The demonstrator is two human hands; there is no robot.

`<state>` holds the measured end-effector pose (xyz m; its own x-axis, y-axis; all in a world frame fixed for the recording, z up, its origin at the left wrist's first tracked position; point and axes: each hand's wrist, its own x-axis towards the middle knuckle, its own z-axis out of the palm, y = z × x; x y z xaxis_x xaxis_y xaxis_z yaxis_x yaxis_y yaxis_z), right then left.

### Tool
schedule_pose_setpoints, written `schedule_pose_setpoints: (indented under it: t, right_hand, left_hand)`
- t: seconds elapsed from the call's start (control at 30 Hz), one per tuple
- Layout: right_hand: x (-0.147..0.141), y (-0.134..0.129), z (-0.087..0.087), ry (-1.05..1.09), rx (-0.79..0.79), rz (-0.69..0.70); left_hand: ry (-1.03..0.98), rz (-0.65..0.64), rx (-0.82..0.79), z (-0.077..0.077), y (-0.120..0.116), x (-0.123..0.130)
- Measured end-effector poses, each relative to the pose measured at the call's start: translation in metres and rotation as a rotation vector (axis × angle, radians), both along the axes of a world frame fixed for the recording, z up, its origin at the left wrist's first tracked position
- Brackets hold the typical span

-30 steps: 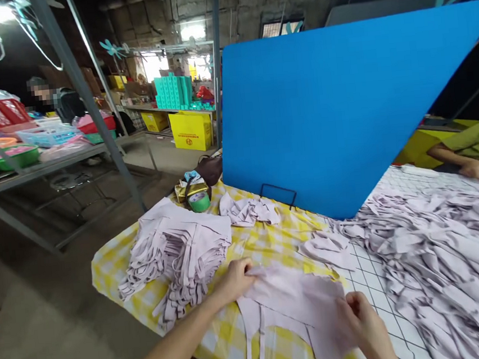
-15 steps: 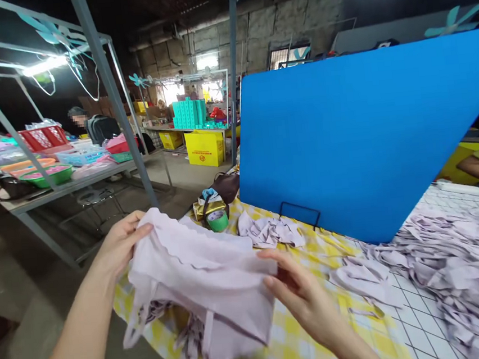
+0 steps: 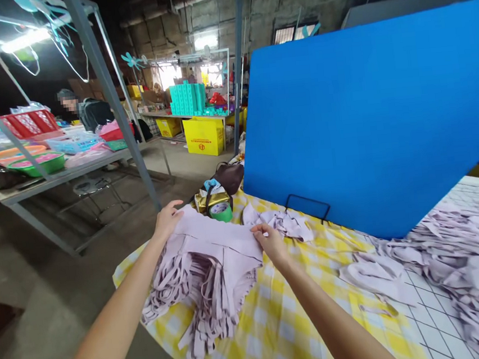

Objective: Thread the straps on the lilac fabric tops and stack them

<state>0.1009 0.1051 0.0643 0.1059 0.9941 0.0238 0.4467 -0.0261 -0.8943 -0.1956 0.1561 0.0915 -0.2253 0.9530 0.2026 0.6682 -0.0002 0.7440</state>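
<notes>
A pale lilac garment (image 3: pixel 217 232) lies flat on a stack of like pieces, whose many straps hang in a bunch (image 3: pixel 213 300) toward me. My left hand (image 3: pixel 168 220) holds its far left corner, thumb and fingers on the edge. At the right corner my right hand (image 3: pixel 268 241) pinches the cloth between thumb and fingers. The stack rests on a yellow and white checked cloth (image 3: pixel 294 309). Just beyond the right hand lies another crumpled lilac piece (image 3: pixel 290 223).
A tall blue board (image 3: pixel 361 128) stands behind the cloth. Green tape (image 3: pixel 220 212) and a dark bag (image 3: pixel 230 177) sit at the far edge. A large lilac heap (image 3: pixel 477 269) covers the right side. A person (image 3: pixel 93 112) bends at the left table (image 3: pixel 59 182).
Both hands have moved away from me and lowered the held garment onto the stack, where it now lies flatter. The view has shifted slightly.
</notes>
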Motion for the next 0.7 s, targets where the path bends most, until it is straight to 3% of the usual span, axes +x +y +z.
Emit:
schedule_pose_setpoints:
  t: [0.23,0.37,0.53,0.7]
  right_hand:
    - [-0.003,0.001,-0.007,-0.056,0.046,-0.018]
    - [0.0,-0.009,0.007,-0.029,0.092,-0.037]
    - [0.03,-0.039,0.054,0.149,0.189,-0.034]
    - [0.092,-0.091,0.109,0.443,0.041,0.036]
  left_hand:
    - [0.145,-0.004,-0.033,-0.001,0.0,0.009]
    - [0.135,-0.031,0.015,0.011,-0.005,0.011]
    - [-0.216,-0.201,0.222,0.062,-0.039,0.016]
    - [-0.45,-0.406,0.229,0.116,-0.085,0.044]
